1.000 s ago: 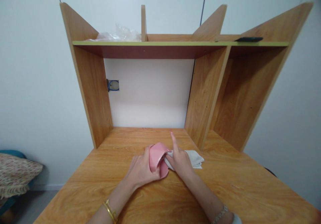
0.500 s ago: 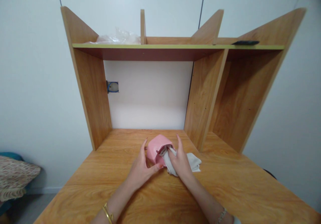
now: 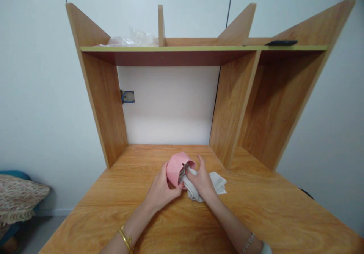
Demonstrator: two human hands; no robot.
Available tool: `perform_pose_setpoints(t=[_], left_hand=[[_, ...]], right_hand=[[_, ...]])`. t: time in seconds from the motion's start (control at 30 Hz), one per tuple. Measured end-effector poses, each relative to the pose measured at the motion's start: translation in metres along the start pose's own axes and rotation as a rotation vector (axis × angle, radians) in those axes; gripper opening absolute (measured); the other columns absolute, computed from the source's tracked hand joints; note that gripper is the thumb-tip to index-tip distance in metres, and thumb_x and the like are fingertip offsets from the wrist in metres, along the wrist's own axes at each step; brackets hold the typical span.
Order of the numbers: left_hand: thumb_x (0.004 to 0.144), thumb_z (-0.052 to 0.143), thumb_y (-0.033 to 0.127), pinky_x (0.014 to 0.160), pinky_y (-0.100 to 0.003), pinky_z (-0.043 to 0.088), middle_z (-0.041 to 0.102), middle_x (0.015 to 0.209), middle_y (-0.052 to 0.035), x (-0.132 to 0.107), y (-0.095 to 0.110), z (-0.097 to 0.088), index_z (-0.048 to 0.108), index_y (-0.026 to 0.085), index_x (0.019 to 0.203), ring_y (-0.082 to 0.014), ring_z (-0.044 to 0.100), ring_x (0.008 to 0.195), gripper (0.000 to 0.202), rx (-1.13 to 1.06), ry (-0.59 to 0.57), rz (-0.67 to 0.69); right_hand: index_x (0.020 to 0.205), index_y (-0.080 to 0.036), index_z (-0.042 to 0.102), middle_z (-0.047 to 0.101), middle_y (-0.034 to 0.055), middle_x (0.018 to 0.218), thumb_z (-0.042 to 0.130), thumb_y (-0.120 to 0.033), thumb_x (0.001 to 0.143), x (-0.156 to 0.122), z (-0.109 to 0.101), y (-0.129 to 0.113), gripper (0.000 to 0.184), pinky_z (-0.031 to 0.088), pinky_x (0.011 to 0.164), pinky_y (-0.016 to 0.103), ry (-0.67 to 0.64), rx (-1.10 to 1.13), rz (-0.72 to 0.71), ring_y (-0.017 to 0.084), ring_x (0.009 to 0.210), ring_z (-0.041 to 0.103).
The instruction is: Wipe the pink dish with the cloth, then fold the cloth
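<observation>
A pink faceted bowl [image 3: 176, 165] is tipped on its side above the wooden desk, its mouth turned toward the right and toward me. My left hand [image 3: 162, 189] grips it from the left, thumb at the lower rim. At the mouth, my right hand [image 3: 201, 180] presses a light grey cloth [image 3: 193, 193] inside, fingers partly hidden by the bowl and the folds. Part of the cloth is bunched in the bowl; the rest trails out under my right hand and onto the desk on the right.
Behind the desk top [image 3: 113, 216] stands a wooden shelf unit [image 3: 96, 106] with upright panels. A clear plastic bag [image 3: 133, 39] and a flat black object [image 3: 281, 42] lie on its upper shelf. An uncovered wall socket box [image 3: 127, 97] shows at left. A patterned fringed cloth [image 3: 21, 199] hangs at far left.
The bowl has turned slightly in my left hand, whose fingers now sit closer around it. My right hand has shifted a little left with the cloth at the bowl's mouth.
</observation>
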State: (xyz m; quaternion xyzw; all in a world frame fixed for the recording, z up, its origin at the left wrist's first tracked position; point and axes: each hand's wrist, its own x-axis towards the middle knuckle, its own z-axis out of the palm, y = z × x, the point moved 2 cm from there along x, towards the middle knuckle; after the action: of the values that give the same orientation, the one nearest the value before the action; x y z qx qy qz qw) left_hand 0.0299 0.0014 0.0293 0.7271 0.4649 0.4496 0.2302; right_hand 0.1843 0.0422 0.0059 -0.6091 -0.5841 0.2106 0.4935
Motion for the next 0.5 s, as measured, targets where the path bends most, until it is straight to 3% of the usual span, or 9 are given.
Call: perform_pose_setpoints(t=[0.13,0.3,0.5], left_hand=[[0.065,0.060,0.032,0.081,-0.032,0.043,0.056,0.111,-0.0084,0.000,0.001,-0.002,0.028,0.017,0.127,-0.0220,0.055,0.095,0.071,0.109,-0.024,-0.018],[0.063,0.059,0.040,0.075,-0.036,0.043,0.063,0.099,-0.0107,-0.001,0.003,-0.007,0.033,0.017,0.127,-0.0282,0.059,0.087,0.073,0.430,-0.097,-0.079],[0.068,0.049,0.039,0.076,-0.034,0.041,0.065,0.094,-0.0072,0.000,0.012,-0.016,0.037,0.019,0.124,-0.0269,0.061,0.085,0.060,0.616,-0.134,-0.116]], right_hand=[[0.132,-0.009,0.022,0.064,0.0079,0.079,0.057,-0.029,0.069,0.001,-0.008,-0.006,0.076,0.041,0.057,0.025,0.022,-0.172,-0.048,0.022,0.072,0.062],[0.136,-0.013,0.016,0.060,0.0003,0.058,0.053,-0.035,0.074,-0.002,-0.013,-0.009,0.075,0.033,0.048,0.023,0.002,-0.408,-0.122,0.020,0.055,0.060],[0.137,-0.016,0.014,0.063,0.0030,0.063,0.045,-0.037,0.079,-0.007,-0.012,-0.013,0.069,0.035,0.051,0.024,-0.020,-0.532,-0.296,0.022,0.059,0.061]])
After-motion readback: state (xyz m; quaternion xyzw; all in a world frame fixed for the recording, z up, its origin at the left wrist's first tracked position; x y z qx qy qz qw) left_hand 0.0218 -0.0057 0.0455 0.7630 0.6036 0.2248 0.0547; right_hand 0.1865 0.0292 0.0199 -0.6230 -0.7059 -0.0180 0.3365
